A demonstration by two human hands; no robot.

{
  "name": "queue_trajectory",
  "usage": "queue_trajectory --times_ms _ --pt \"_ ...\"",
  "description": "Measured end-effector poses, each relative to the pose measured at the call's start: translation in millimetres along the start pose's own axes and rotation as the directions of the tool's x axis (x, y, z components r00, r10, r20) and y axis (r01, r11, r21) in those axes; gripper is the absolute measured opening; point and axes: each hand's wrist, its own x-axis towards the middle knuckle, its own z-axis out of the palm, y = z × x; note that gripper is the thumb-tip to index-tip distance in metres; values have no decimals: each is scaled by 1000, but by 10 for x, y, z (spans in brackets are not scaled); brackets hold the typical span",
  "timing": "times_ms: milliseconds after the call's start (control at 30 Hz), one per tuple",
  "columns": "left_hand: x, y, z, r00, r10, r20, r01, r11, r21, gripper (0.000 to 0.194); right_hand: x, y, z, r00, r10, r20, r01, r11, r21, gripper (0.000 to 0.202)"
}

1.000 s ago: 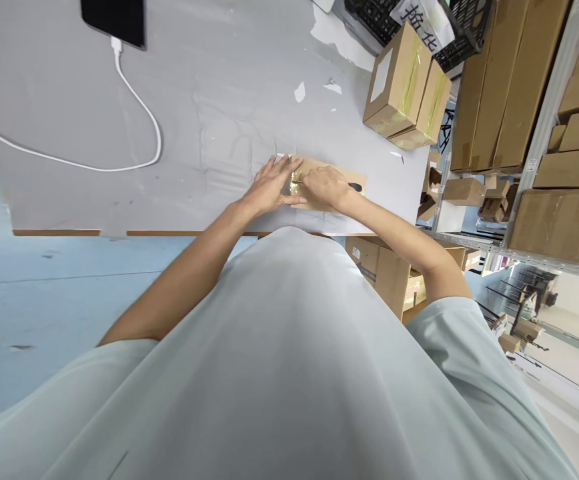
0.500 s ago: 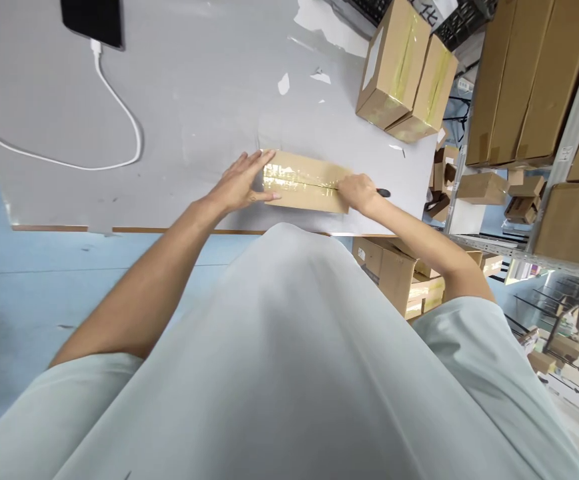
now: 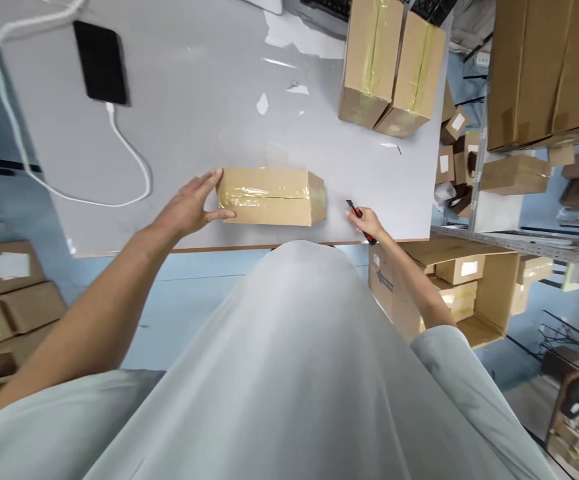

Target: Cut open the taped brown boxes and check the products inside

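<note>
Taped box [image 3: 264,207] lies on the table [image 3: 194,120] near its front edge, mid-frame. Left hand [image 3: 189,205] is at its 9 o'clock end, thumb and forefinger spread apart, touching the corners (the other fingers are partly hidden behind). Right hand [image 3: 368,223], at 3 o'clock and apart from the box, has fingers clamped on a red-and-black utility knife [image 3: 352,208], tip toward 11; grip covers its middle, blade length unclear. Can't tell whether the top tape is slit. Phone [image 3: 102,63] at 10 o'clock, its cable [image 3: 139,163] cut off up top. Two boxes [image 3: 373,60] at 1–2, tops cropped; black crate [image 3: 332,7] behind, mostly out of frame. Open carton [image 3: 492,293] at 4, forearm partly blocking it.
</note>
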Motion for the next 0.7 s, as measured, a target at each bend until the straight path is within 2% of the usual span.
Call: queue_trajectory --times_ms 67,167,233,300,400,533,600,700 --pt "-84 -82 -105 999 -42 -10 42 999 -13 124 99 -120 348 1000 14 9 -16 955 295 38" --pt "-154 -185 -239 993 -109 -38 108 994 -21 123 198 -433 735 999 -25 31 3 824 566 43" --pt "-148 -236 -273 984 -170 -51 164 981 -100 127 209 -639 863 998 -60 24 30 756 653 46" --pt "-115 -264 -233 974 -224 -21 208 932 -295 131 172 -792 892 997 -79 -19 71 730 680 49" --pt "-48 -216 -10 972 -234 36 205 755 -623 132 25 -898 779 989 -91 -120 147 755 639 55" --pt "78 108 482 976 -209 54 162 546 -822 134 -269 -903 411 946 -135 -293 254 872 418 58" --pt "164 358 710 986 -134 101 155 496 -854 133 -394 -907 205 910 -174 -376 280 928 248 57" --pt "288 689 914 986 3 169 145 499 -854 124 -494 -943 4 863 -227 -451 267 963 27 55"
